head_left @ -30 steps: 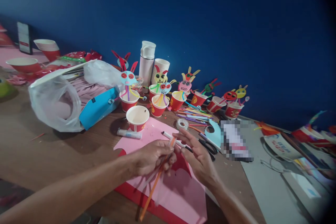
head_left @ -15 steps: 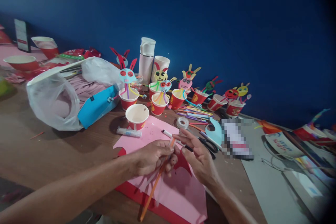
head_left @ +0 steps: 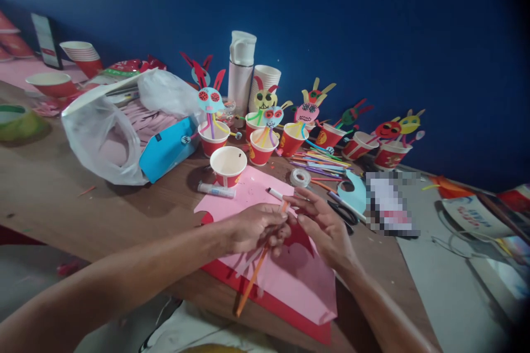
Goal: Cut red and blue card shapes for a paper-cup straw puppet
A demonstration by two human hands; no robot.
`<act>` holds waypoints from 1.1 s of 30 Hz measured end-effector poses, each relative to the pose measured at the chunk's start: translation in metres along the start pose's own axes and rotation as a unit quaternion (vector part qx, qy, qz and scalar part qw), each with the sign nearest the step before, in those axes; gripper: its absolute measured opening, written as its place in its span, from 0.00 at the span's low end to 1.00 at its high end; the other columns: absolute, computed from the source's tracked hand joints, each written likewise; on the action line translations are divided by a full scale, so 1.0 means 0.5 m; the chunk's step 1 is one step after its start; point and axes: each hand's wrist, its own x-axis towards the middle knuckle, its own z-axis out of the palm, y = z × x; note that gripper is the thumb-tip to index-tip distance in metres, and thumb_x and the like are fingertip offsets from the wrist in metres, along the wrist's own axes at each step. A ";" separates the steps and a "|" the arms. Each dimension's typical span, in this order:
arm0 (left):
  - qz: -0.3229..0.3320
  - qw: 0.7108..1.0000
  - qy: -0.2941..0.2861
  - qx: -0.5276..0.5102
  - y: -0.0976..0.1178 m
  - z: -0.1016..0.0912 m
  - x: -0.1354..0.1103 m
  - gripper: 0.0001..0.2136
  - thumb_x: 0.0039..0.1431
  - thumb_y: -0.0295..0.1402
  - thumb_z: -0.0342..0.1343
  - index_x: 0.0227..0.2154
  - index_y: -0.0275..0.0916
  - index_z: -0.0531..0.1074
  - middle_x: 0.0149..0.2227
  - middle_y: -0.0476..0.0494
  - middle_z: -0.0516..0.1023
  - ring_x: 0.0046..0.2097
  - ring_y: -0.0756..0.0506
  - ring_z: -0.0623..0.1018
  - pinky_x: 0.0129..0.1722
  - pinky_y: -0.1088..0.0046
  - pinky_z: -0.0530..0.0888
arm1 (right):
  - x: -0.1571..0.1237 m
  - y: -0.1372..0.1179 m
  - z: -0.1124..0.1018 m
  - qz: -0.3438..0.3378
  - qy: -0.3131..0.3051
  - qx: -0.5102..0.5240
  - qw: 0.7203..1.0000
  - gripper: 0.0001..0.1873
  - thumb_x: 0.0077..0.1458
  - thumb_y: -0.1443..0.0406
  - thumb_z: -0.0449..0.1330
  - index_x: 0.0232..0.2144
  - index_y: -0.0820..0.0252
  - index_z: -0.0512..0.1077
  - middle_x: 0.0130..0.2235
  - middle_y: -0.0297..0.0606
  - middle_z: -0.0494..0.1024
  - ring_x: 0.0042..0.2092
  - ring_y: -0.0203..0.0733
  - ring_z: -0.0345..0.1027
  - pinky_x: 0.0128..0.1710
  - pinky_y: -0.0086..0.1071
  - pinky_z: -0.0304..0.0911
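My left hand [head_left: 256,229] grips a thin orange stick [head_left: 253,278] that slants down over a pink paper sheet [head_left: 298,287]. My right hand [head_left: 325,226] faces it, with a white marker pen [head_left: 276,194] running from its fingers toward the upper left. The fingers partly hide the pen's far end. A red paper sheet [head_left: 265,303] lies under the pink one, and a dark red cut shape [head_left: 300,242] sits beneath my hands. Both hands are held just above the paper.
Beyond the paper stand a red paper cup [head_left: 227,165], a glue stick [head_left: 216,190] and a tape roll [head_left: 300,177]. Scissors [head_left: 343,212] lie to the right. Several decorated cup puppets [head_left: 269,132] line the blue wall, behind a plastic bag [head_left: 101,138] and loose coloured sticks [head_left: 318,168].
The whole view has tilted and shifted, so the table items sit higher and further right, and my lap shows at the bottom. My hands keep nearly the same grip.
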 end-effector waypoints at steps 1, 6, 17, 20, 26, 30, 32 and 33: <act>-0.002 1.000 -0.002 -0.001 -0.001 -0.001 0.000 0.06 0.56 0.29 0.44 0.30 0.35 0.66 0.18 0.53 0.59 0.17 0.55 0.59 0.21 0.75 0.66 | 0.000 0.000 0.000 0.002 0.000 0.002 1.000 0.23 0.53 0.64 0.52 0.53 0.55 0.56 0.50 0.45 0.69 0.49 0.46 0.63 0.47 0.42 0.59; -0.001 1.000 0.001 0.013 -0.003 -0.002 0.000 0.06 0.56 0.31 0.45 0.27 0.36 0.65 0.18 0.53 0.60 0.17 0.55 0.59 0.21 0.76 0.65 | 0.001 0.009 0.007 -0.006 0.018 0.037 0.999 0.21 0.54 0.62 0.52 0.51 0.55 0.58 0.48 0.43 0.70 0.49 0.45 0.63 0.48 0.40 0.58; -0.007 0.997 0.028 0.071 -0.006 0.023 -0.006 0.07 0.55 0.35 0.48 0.28 0.37 0.64 0.18 0.54 0.62 0.17 0.56 0.59 0.19 0.77 0.66 | 0.015 0.005 0.014 0.067 0.001 0.029 0.997 0.13 0.51 0.58 0.55 0.26 0.63 0.70 0.21 0.32 0.70 0.23 0.32 0.63 0.24 0.25 0.59; -0.001 0.997 0.033 0.072 -0.014 0.027 -0.003 0.07 0.56 0.35 0.47 0.27 0.36 0.64 0.19 0.53 0.63 0.17 0.56 0.59 0.19 0.77 0.67 | 0.015 0.008 0.010 0.092 0.004 0.057 0.994 0.12 0.48 0.58 0.58 0.24 0.63 0.69 0.20 0.31 0.69 0.21 0.31 0.61 0.21 0.24 0.57; -0.011 0.998 0.026 0.053 -0.018 0.027 0.004 0.08 0.56 0.33 0.48 0.26 0.35 0.65 0.18 0.51 0.66 0.17 0.54 0.64 0.21 0.74 0.70 | 0.014 0.013 0.000 0.107 -0.007 0.095 0.990 0.12 0.48 0.59 0.58 0.23 0.63 0.70 0.19 0.30 0.68 0.21 0.30 0.60 0.22 0.24 0.57; -0.022 0.999 0.010 0.045 -0.017 0.020 0.004 0.07 0.55 0.31 0.47 0.28 0.34 0.66 0.20 0.50 0.68 0.18 0.53 0.68 0.24 0.71 0.72 | 0.015 0.017 0.001 0.123 -0.019 0.128 0.984 0.13 0.47 0.58 0.59 0.21 0.63 0.68 0.17 0.29 0.66 0.20 0.29 0.57 0.20 0.24 0.54; -0.028 0.999 0.006 0.039 -0.017 0.017 0.003 0.07 0.55 0.31 0.47 0.28 0.33 0.67 0.21 0.49 0.69 0.18 0.53 0.69 0.25 0.70 0.72 | 0.015 0.019 0.003 0.128 -0.021 0.139 0.982 0.13 0.47 0.58 0.59 0.21 0.63 0.68 0.17 0.28 0.66 0.19 0.29 0.57 0.20 0.24 0.54; -0.029 0.999 0.007 0.038 -0.017 0.017 0.001 0.07 0.55 0.31 0.47 0.28 0.33 0.67 0.21 0.48 0.70 0.19 0.53 0.69 0.26 0.69 0.72 | 0.015 0.020 0.004 0.130 -0.022 0.143 0.981 0.13 0.47 0.58 0.59 0.21 0.63 0.68 0.18 0.28 0.66 0.20 0.29 0.57 0.20 0.24 0.54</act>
